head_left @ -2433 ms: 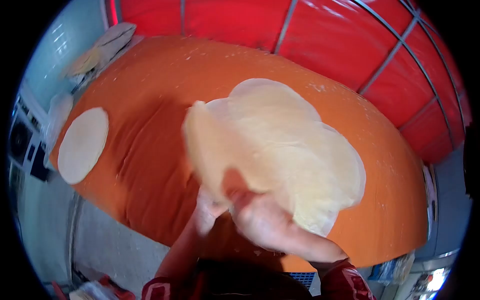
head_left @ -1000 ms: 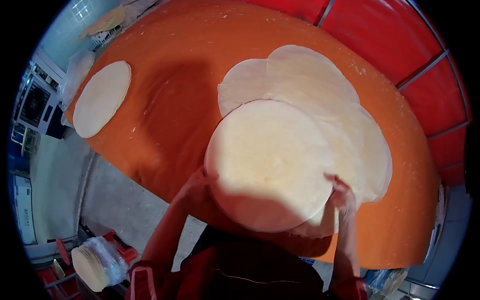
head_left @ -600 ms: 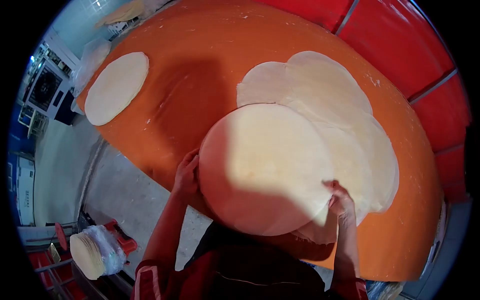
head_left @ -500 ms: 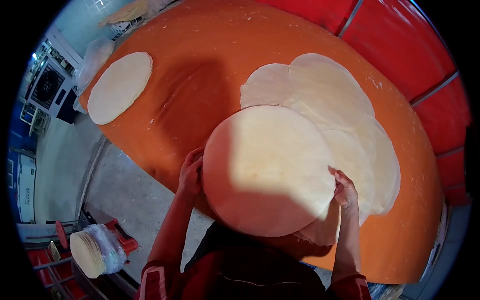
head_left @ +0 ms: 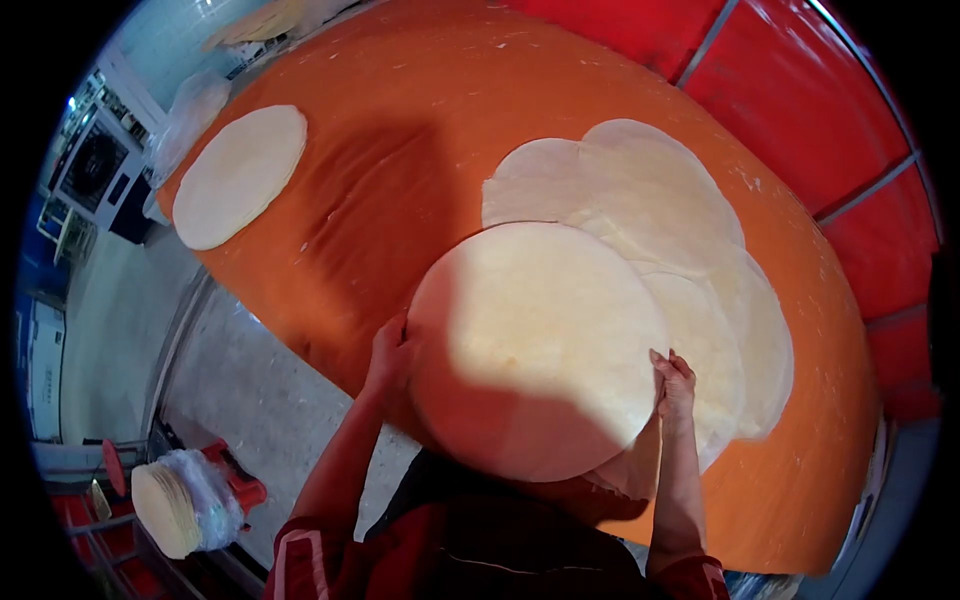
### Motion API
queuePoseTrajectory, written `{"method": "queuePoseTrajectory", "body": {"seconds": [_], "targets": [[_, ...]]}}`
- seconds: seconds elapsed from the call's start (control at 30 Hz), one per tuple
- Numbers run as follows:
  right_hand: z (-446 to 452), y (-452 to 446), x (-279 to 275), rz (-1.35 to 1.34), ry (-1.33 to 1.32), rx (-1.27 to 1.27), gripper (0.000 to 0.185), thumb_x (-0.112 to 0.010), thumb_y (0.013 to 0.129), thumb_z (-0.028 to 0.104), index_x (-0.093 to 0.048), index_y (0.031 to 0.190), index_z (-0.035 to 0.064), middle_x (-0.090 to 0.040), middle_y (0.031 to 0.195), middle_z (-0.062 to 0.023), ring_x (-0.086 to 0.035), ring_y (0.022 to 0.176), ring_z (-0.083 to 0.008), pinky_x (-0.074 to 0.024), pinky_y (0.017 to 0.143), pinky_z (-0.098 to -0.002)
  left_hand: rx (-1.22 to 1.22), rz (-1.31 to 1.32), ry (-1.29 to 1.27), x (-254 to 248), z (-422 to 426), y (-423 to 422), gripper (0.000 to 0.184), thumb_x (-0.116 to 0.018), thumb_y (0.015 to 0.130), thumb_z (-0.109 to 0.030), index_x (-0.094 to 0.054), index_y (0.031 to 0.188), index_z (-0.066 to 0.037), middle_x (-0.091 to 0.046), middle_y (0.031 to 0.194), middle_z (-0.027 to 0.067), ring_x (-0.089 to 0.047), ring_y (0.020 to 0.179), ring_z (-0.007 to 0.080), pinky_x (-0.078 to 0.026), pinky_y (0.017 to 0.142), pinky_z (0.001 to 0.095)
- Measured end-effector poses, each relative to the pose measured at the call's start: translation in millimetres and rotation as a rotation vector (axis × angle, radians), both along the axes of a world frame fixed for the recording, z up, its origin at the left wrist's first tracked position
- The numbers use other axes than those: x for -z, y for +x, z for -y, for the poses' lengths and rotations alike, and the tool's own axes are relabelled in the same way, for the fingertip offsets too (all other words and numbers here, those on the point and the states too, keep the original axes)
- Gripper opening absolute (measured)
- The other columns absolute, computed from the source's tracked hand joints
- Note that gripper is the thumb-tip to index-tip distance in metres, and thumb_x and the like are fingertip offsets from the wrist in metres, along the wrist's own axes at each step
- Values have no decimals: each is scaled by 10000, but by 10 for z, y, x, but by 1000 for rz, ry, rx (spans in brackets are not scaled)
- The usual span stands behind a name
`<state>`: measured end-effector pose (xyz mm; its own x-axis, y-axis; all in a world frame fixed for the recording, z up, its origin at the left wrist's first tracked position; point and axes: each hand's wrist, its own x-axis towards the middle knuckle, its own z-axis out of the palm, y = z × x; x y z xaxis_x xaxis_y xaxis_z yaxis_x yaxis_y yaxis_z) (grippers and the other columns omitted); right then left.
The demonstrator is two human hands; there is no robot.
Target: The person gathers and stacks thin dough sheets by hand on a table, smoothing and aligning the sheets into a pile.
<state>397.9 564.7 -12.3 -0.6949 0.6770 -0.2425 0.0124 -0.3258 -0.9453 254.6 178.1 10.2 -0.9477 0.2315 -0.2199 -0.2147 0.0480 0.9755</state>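
The round (head_left: 545, 340) lies over the near side of the overlapping sheets (head_left: 665, 190) on the orange table (head_left: 400, 70). The step looks like handling it by its edges; the next move calls for both sides kept level. The right hand (head_left: 675, 382) seems to pinch the edge, thumb near curled fingers. The left hand (head_left: 388, 352) touches the opposite edge, shadowed; I cannot tell its finger gap.

- Round sheet (head_left: 540, 330): thin, pale cream, whole, flat, a small tan spot near its middle; at the frame's centre, shaded at left and below.
- Overlapping sheets (head_left: 655, 190): thin, pale, round-edged; fanned flat right of centre, partly covered by the round sheet.
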Motion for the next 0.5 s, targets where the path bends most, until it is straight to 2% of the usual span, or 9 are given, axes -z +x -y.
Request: {"method": "queuePoseTrajectory", "body": {"seconds": [0.07, 0.13, 0.17, 0.27, 0.33, 0.4, 0.43, 0.47, 0.5], "targets": [[84, -27, -72, 78, 54, 30, 132, -622, 647, -69, -533, 713, 3, -600, 792, -97, -558, 794, -144, -424, 814, -273, 25, -58, -91, -4, -4, -19, 163, -477, 780, -75, -539, 901, 16, -538, 789, -8, -485, 708, 57, -404, 592, 195], [104, -16, -102, 8, -63, -24, 189, -624, 648, -65, -517, 796, -19, -606, 775, -100, -556, 844, -166, -398, 853, -284, 14, 204, 210, -7, 60, -27, 125, -474, 780, -72, -543, 862, -7, -532, 740, -9, -488, 686, 61, -409, 586, 201], [118, 3, -140, 6, -55, 15, 189, -624, 648, -65, -517, 796, -19, -606, 775, -100, -556, 844, -166, -398, 853, -284, 6, 253, 267, -39, 68, -43, 128, -466, 786, -77, -538, 872, -16, -539, 776, 4, -504, 699, 86, -426, 614, 213], [254, 5, -382, 21, -104, -22, 279, -619, 670, -45, -471, 906, -40, -601, 823, -122, -544, 913, -203, -365, 891, -290, 73, 300, 344, 1, 153, -173, 137, -451, 792, -82, -513, 900, -24, -547, 826, 32, -526, 730, 125, -445, 662, 244], [299, -19, -507, 145, -136, -89, 344, -611, 698, -12, -415, 976, -60, -594, 877, -140, -534, 953, -215, -323, 929, -297, 145, 300, 361, 88, 122, -258, 147, -445, 792, -81, -493, 919, -24, -548, 841, 46, -532, 749, 141, -447, 682, 262], [246, 6, -417, 97, -146, -113, 311, -607, 707, 0, -426, 954, -56, -591, 879, -124, -523, 977, -214, -342, 907, -284, -60, -130, 52, 245, 11, -342, 231, -463, 774, -92, -454, 992, -17, -529, 899, 57, -520, 755, 137, -421, 693, 263], [233, 10, -378, 54, -149, -178, 280, -604, 716, 12, -438, 932, -53, -588, 881, -109, -511, 1001, -213, -360, 885, -271, -53, -235, -333, 225, -73, -399, 353, -460, 770, -110, -377, 1097, -7, -515, 978, 87, -512, 841, 195, -411, 746, 305], [232, 8, -348, 48, -154, -146, 280, -604, 716, 12, -438, 932, -53, -588, 881, -109, -511, 1001, -213, -360, 885, -271, -22, -244, -333, 209, -181, -409, 353, -460, 770, -110, -377, 1097, -7, -515, 978, 87, -512, 841, 195, -411, 746, 305], [258, 1, -323, 70, -59, -108, 245, -605, 709, 1, -446, 891, -33, -564, 803, -74, -531, 924, -195, -396, 808, -262, 5, -226, -735, 50, -354, -336, 376, -463, 769, -124, -370, 1113, -3, -515, 1000, 95, -500, 881, 207, -409, 750, 312]]}}
